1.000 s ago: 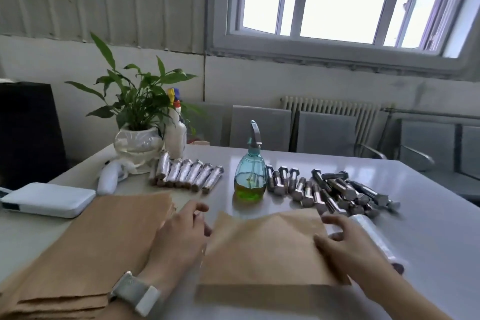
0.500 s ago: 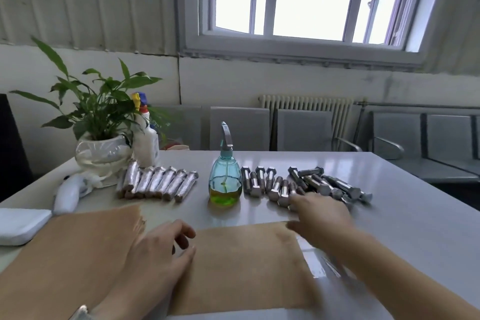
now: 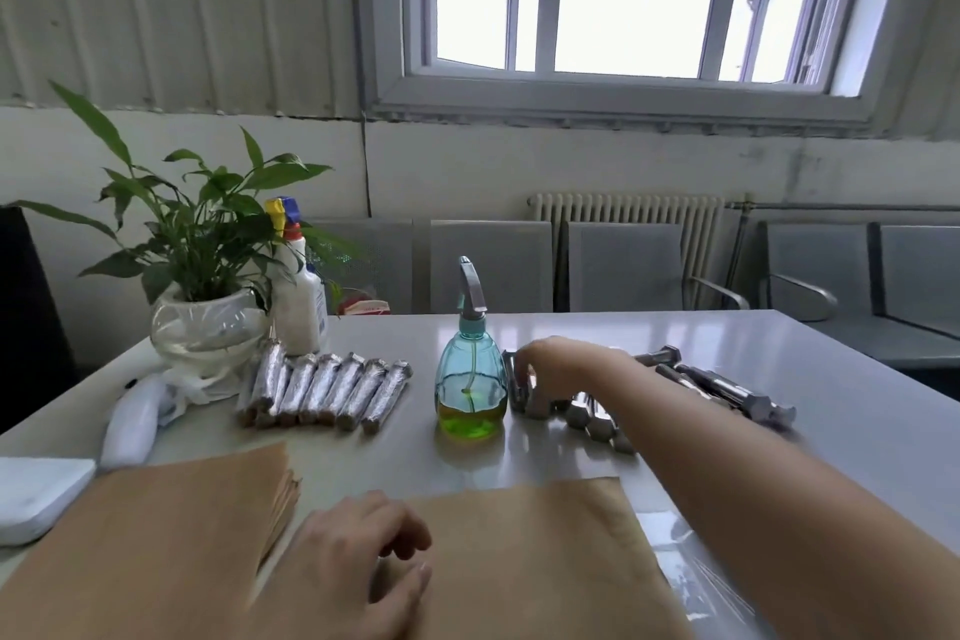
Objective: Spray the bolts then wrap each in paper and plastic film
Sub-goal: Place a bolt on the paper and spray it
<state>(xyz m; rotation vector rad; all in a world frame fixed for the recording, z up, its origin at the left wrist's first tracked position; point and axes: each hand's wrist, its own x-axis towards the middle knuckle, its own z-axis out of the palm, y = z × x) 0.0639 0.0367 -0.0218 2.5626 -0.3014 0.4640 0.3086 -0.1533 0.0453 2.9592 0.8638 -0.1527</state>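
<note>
The left hand (image 3: 363,551) rests loosely curled on the brown paper sheet (image 3: 524,551), seemingly pinning it flat. The right hand (image 3: 545,364) reaches into the bare bolts (image 3: 587,413) right of the spray bottle (image 3: 470,379); its grip cannot be judged. Wrapped bolts (image 3: 322,390) lie at far left on the surface (image 3: 779,431).

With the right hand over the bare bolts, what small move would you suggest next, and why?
Probably close the right hand on one bare bolt beside the spray bottle and carry it to the paper sheet, which lies bare under the left hand.
</note>
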